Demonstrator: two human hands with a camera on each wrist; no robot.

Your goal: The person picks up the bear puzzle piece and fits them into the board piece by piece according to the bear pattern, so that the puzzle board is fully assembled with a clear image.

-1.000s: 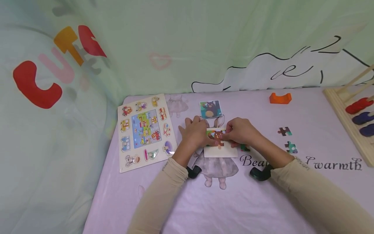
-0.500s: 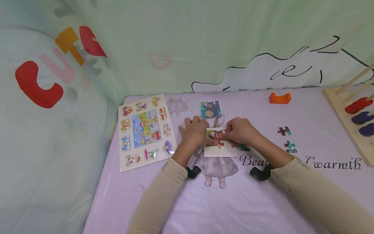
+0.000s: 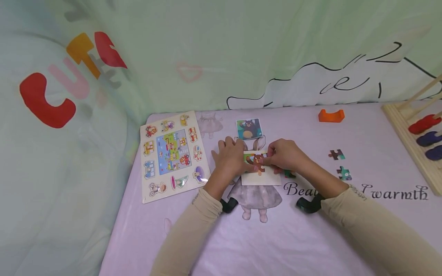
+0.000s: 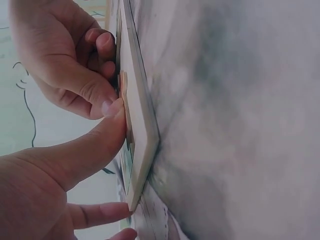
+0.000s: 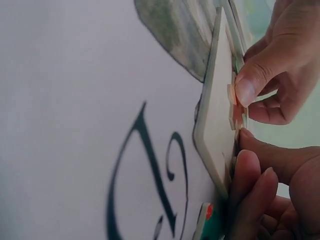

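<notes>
A small pale wooden puzzle board lies on the cloth, with jigsaw pieces showing a brown bear along its upper part. My left hand holds the board at its left side, thumb stretched over the top onto the bear pieces. From the right, my right hand has its thumb and curled fingers at a puzzle piece by the bear's face; the hand hides most of that piece. In the left wrist view both thumb tips meet close over the board. Beside its right edge a green piece is partly covered.
Two loose jigsaw pieces, one brown and one green, lie to the right. A bear picture card sits above the board. A vehicle peg puzzle is at left, an orange block at back, a wooden bead frame far right.
Both hands stay nearly still at the puzzle board, with only slight finger movement. The whole view shifts very slightly.
</notes>
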